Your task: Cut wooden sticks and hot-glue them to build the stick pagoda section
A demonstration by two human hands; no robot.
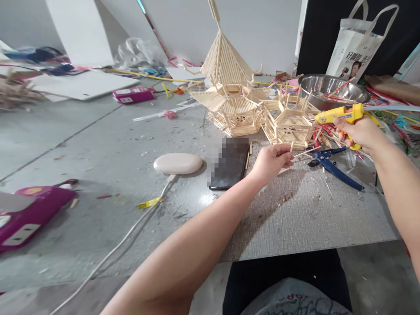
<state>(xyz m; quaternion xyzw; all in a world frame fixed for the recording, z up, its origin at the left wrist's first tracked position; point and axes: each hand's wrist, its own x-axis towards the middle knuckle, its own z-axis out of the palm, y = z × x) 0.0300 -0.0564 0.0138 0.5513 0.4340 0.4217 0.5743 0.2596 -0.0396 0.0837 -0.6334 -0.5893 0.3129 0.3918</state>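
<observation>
Pinched between the fingers of my left hand are thin wooden sticks, held low over the table. My right hand grips a yellow hot glue gun, its nozzle pointing left and a clear glue stick out of its back. Behind my hands stands a small open frame of wooden sticks, and left of it a taller stick-built pavilion with a pointed roof. Blue-handled cutters lie just below the glue gun. A phone rests left of my left hand.
A white oval device with a cable lies left of the phone. Purple power strips are farther left. A steel bowl and a white paper bag stand at the back right. Red-tipped sticks and scraps litter the table.
</observation>
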